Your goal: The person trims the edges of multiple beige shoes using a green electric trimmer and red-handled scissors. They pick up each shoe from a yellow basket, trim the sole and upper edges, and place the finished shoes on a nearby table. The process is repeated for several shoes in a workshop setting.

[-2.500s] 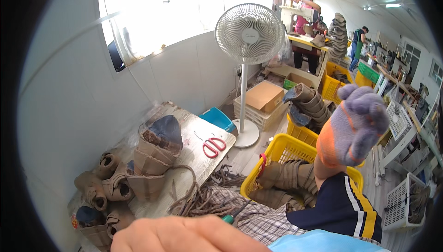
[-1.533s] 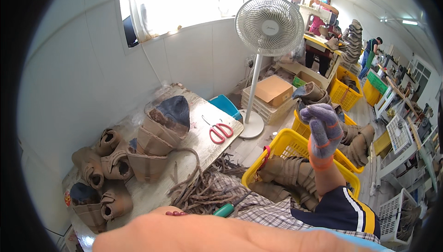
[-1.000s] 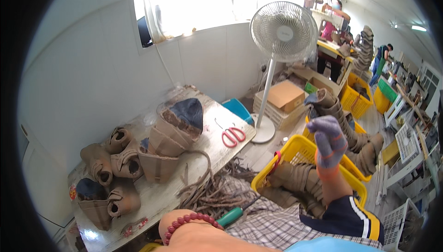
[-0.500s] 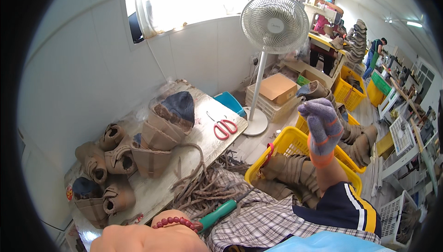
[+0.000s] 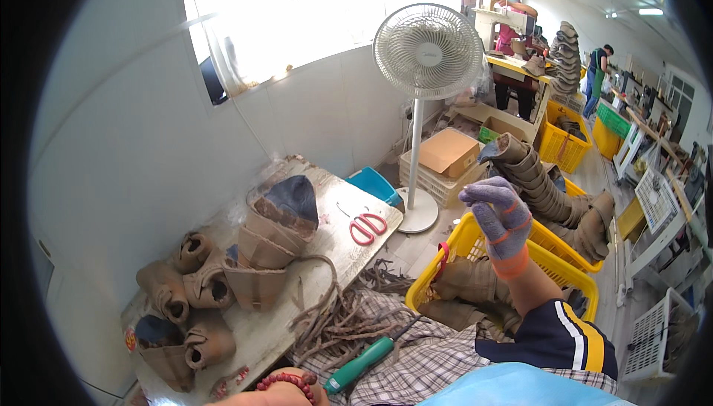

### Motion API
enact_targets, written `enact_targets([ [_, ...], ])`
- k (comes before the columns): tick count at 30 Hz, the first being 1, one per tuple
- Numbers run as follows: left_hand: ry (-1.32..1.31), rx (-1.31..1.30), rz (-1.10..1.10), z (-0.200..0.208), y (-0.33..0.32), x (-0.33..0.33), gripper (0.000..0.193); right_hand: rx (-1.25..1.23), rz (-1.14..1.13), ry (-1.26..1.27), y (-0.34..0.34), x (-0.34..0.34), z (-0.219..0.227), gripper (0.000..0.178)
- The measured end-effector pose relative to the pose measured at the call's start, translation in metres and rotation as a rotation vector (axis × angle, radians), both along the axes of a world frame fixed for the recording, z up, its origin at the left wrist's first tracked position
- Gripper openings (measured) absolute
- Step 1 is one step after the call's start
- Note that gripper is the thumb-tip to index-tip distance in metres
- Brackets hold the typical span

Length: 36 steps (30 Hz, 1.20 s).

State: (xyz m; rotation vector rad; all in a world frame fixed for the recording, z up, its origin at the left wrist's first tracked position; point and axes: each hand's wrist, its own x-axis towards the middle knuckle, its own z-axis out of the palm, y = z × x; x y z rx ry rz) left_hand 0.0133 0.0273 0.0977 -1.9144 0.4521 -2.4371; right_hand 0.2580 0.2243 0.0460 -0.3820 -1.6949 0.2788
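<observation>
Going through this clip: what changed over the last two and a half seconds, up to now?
The right hand in the grey-and-orange work glove came down from high in view to hang open over the yellow plastic crate, holding nothing. The left forearm drew back, leaving only the wrist with the red bead bracelet by the green-handled tool. The red-handled scissors, tan boot uppers and white standing fan stayed put.

A gloved right hand (image 5: 499, 216) is raised, fingers loosely curled, above a yellow basket (image 5: 551, 259) of brown boots (image 5: 475, 287); red scissors (image 5: 366, 226) lie near the table's (image 5: 260, 332) right edge.
</observation>
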Motion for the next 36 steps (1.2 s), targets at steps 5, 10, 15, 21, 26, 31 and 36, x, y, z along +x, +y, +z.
enact_targets([
  [5, -0.048, 0.048, -0.100, 0.002, 0.008, 0.000, 0.038, -0.016, -0.037, 0.004, 0.008, -0.001, -0.013, 0.020],
  [10, 0.039, -0.034, -0.049, 0.011, 0.003, 0.007, 0.042, -0.066, -0.010, 0.014, 0.006, 0.000, -0.029, 0.020],
  [15, 0.068, -0.041, 0.104, 0.021, 0.008, 0.032, 0.043, -0.162, 0.014, 0.033, 0.001, -0.002, -0.048, 0.018],
  [21, -0.255, 0.448, -0.505, 0.043, 0.026, 0.068, 0.040, -0.262, 0.033, 0.022, 0.004, 0.000, -0.076, 0.017],
  [26, -0.330, 0.520, -0.643, 0.063, 0.020, 0.080, 0.046, -0.297, 0.108, -0.018, -0.003, -0.008, -0.094, 0.016],
  [31, -0.145, 0.300, -0.463, 0.048, 0.015, 0.068, 0.045, -0.389, 0.109, -0.034, -0.006, -0.009, -0.100, 0.014],
  [36, -0.019, 0.124, -0.292, 0.033, 0.015, 0.049, 0.045, -0.449, 0.138, -0.057, -0.012, -0.013, -0.109, 0.015],
])
